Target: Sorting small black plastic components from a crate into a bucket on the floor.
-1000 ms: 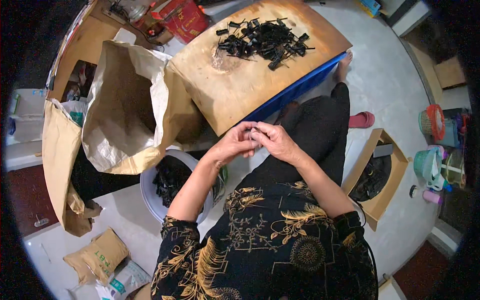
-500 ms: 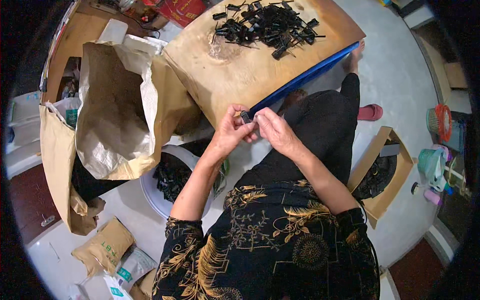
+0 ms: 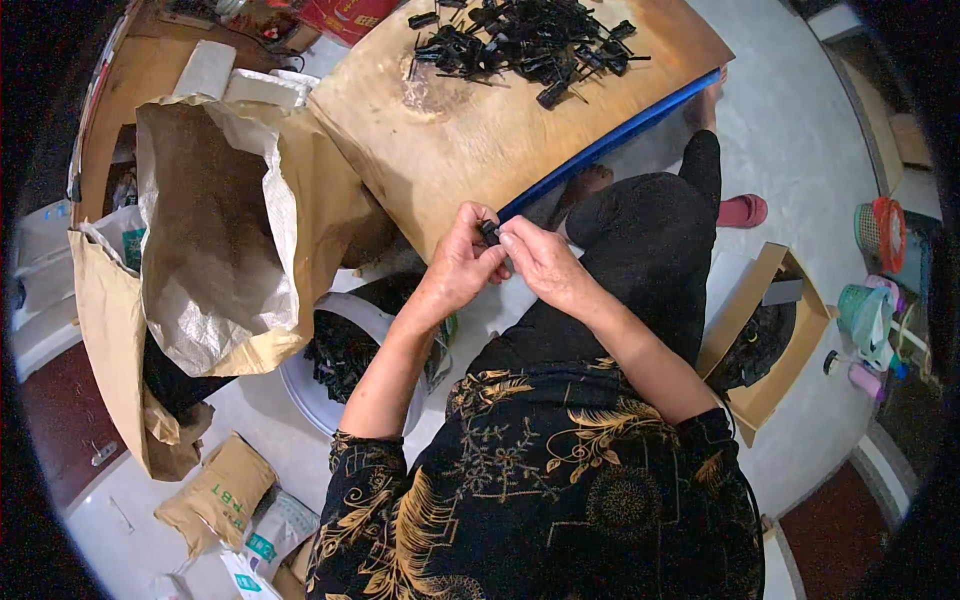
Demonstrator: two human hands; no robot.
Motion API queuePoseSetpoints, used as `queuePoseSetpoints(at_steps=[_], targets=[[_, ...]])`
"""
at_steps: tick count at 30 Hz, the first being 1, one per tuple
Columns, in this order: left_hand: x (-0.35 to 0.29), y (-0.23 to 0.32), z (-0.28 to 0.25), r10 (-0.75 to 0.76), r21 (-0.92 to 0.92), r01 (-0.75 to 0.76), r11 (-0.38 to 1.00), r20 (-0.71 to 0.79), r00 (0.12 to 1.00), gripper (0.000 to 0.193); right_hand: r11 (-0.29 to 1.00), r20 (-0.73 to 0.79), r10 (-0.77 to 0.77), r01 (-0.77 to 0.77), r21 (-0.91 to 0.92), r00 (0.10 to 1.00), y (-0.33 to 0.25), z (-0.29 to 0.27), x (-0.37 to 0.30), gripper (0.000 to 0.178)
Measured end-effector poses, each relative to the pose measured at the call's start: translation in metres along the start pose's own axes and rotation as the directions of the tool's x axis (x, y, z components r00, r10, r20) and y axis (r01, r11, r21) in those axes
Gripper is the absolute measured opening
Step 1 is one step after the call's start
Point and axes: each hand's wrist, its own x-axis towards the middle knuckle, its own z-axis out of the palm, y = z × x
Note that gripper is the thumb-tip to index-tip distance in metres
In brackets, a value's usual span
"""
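Observation:
Between my two hands is a small black plastic part (image 3: 490, 231), held just off the table's near corner. My left hand (image 3: 461, 262) grips it between thumb and fingers. The fingertips of my right hand (image 3: 545, 262) are pinched together against its right side; whether they hold a further small piece is hidden. A heap of similar black parts (image 3: 525, 45), several with thin stems sticking out, lies on the far side of the tan-topped table (image 3: 430, 155).
A big open paper sack (image 3: 210, 250) with a pale lining stands at the left. Beside my left forearm a white bucket (image 3: 300, 385) holds black parts. An open cardboard box (image 3: 790, 350) with black material sits at the right, near a red slipper (image 3: 742, 211). Filled bags (image 3: 215, 495) lie lower left.
My right fingertips have come closer to the black part and now press against it. My left hand keeps its grip. The view has shifted slightly.

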Motion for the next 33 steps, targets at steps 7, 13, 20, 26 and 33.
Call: queuePoseSetpoints(at_steps=[7,13,20,26,33], targets=[[-0.003,-0.002,0.005,0.181,0.165,-0.163,0.973,-0.098,0.979,0.026,0.997,-0.009,-0.059,0.058,-0.055,0.998,0.001,0.004,0.005,0.01],[-0.001,-0.009,0.011,0.447,0.551,-0.282,0.786,-0.191,0.874,0.029,0.994,-0.058,-0.058,0.052,-0.1,0.997,0.001,0.006,0.001,0.011],[-0.006,0.022,0.006,0.131,-0.456,-0.194,0.869,-0.165,0.978,0.022,0.94,-0.065,-0.004,0.026,0.339,0.998,-0.001,-0.002,0.001,0.021],[-0.014,0.02,0.006,0.074,-0.685,-0.1,0.721,-0.068,0.995,0.027,0.783,0.057,0.038,-0.065,0.619,0.998,-0.02,-0.022,-0.014,0.016],[-0.024,0.024,0.015,0.009,-0.544,0.044,0.838,0.093,0.996,0.032,0.723,0.046,-0.005,-0.028,0.69,0.999,-0.016,-0.025,-0.021,0.016]])
